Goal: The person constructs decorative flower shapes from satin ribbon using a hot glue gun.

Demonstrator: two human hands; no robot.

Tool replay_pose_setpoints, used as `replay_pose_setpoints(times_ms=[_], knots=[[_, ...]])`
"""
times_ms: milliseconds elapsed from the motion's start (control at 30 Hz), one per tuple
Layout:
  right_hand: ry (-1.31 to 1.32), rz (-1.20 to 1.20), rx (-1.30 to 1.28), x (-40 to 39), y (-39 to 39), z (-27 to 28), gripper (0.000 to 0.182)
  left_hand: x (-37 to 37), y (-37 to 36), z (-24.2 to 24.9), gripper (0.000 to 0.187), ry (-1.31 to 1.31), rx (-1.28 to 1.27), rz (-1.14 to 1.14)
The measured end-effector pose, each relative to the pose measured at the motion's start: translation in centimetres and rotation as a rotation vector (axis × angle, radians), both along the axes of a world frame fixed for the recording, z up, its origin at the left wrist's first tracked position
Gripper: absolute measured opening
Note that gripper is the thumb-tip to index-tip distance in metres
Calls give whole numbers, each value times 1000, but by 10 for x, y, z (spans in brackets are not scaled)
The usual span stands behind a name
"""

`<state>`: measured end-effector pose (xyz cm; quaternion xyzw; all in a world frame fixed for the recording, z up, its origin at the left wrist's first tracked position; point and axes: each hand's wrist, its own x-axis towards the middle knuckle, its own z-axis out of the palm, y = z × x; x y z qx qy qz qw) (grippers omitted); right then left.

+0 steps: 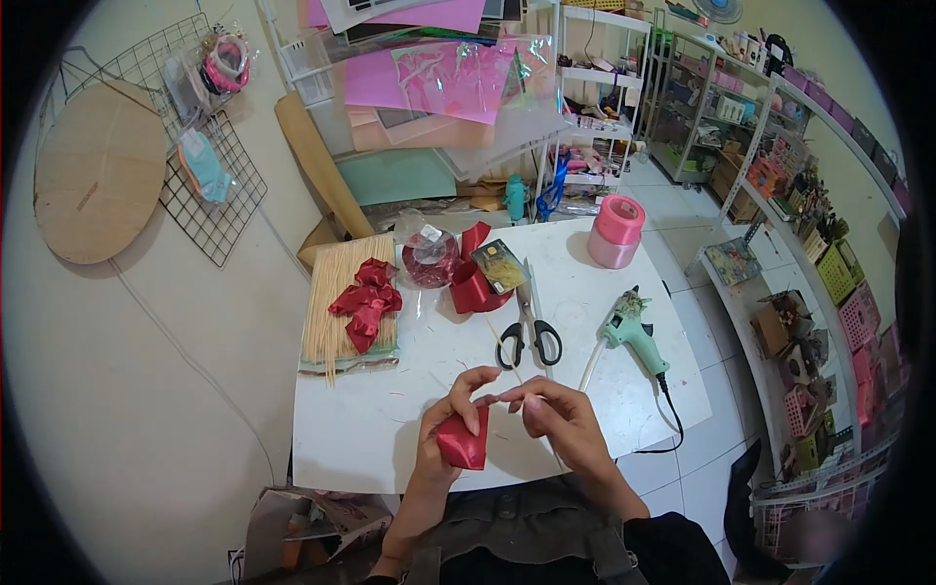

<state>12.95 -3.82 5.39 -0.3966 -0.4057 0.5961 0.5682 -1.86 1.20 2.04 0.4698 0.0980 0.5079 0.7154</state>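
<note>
My left hand [453, 419] is closed around a folded piece of red satin ribbon [464, 445] near the table's front edge. Beside it, my right hand [556, 414] has its fingers bent, the fingertips meeting those of my left hand at the ribbon's top; whether they pinch anything is too small to tell. Just beyond my hands lie black-handled scissors [527, 341], with a thin wooden stick [506, 349] across them. A red ribbon roll [474, 291] and a small packet of yellowish pieces [499, 266] sit behind the scissors.
On the white table [429, 341] are wooden skewers [327, 312] with red satin pieces [368, 304] on top, a wrapped dark red roll [430, 257], pink ribbon rolls [616, 234], and a mint glue gun [632, 331] whose cord hangs off the right edge.
</note>
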Motion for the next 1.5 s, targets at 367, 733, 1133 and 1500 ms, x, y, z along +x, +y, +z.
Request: replay_pose_setpoints(times_ms=[367,733,1133,1500], knots=[[227,0,33,-15,-4,2,24,4,8,6,35,93,145,-179],[-124,-535,217,-9,18,-14,15,11,-1,12,45,81,-147,140],[-826,-258,211,-8,21,-22,13,-2,2,5,25,189,-71,758],[-1302,-503,229,37,4,-10,34,-9,-1,-4,11,289,-82,818]])
